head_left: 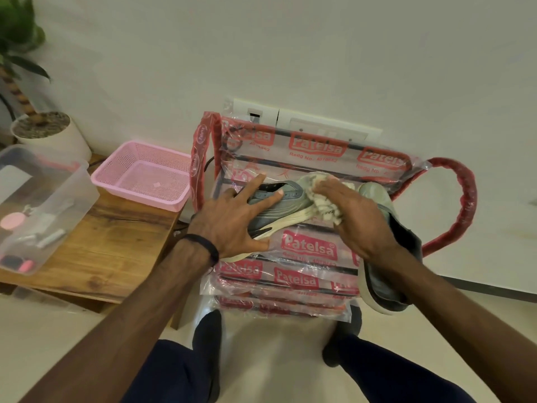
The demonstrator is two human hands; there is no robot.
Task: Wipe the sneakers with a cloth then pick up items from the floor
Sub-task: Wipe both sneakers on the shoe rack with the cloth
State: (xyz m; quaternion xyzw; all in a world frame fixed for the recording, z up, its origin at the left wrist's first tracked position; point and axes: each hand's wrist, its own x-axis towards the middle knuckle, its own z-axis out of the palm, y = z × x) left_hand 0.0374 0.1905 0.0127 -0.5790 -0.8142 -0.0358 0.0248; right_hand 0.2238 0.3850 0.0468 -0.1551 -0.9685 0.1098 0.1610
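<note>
Left hand, fingers spread, presses grey sneaker on rack. Right hand clutches cloth against its toe. Second sneaker overhangs rack's right edge. Wall close behind; bench left.

Empty pink perforated plastic basket at far right corner of low wooden bench. Clear plastic storage tub on left edge, small items inside. White potted plant behind bench. White wall switch plate on wall.
</note>
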